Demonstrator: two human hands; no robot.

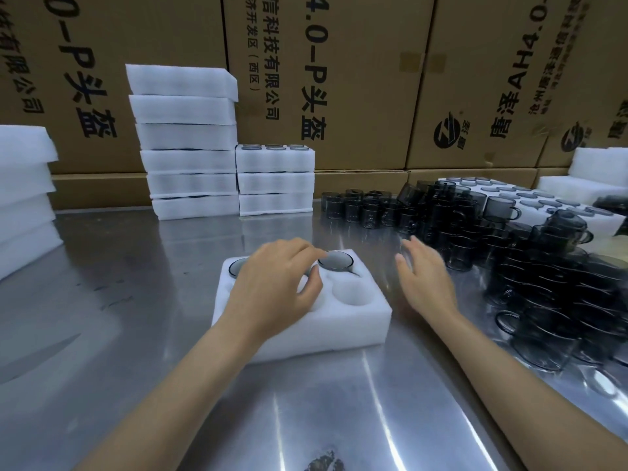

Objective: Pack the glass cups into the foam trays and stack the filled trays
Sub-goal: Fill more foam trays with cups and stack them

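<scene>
A white foam tray (306,321) lies on the steel desk (136,300), directly in front of the person. It has six round pockets in two rows. One smoky glass cup (335,260) sits in the far right pocket, and the rim of a second cup (238,265) shows in the far left pocket. The near right pocket (353,292) stands vacant; the remaining pockets lie under the hand and cannot be judged.

The left hand (275,283) rests over the middle of the tray, fingers loosely curled, fingertips touching the tray surface beside the far right cup. Whether it grips anything cannot be told (the palm hides what lies beneath). The right hand (421,277) hovers just right of the tray, fingers straight and spread, holding nothing, pointed toward the loose cups.

A large pile of glass cups (509,253) with handles occupies the right side of the desk, some upright, some tipped. Behind it lies a long foam sheet (530,195) with shallow pockets.

At the back stand two stacks of foam trays: a tall one (187,144) and a shorter one (275,180) touching it, cup rims visible in its top tray. More foam (23,198) is stacked at the far left. Printed cardboard cartons (356,79) form the rear wall.
</scene>
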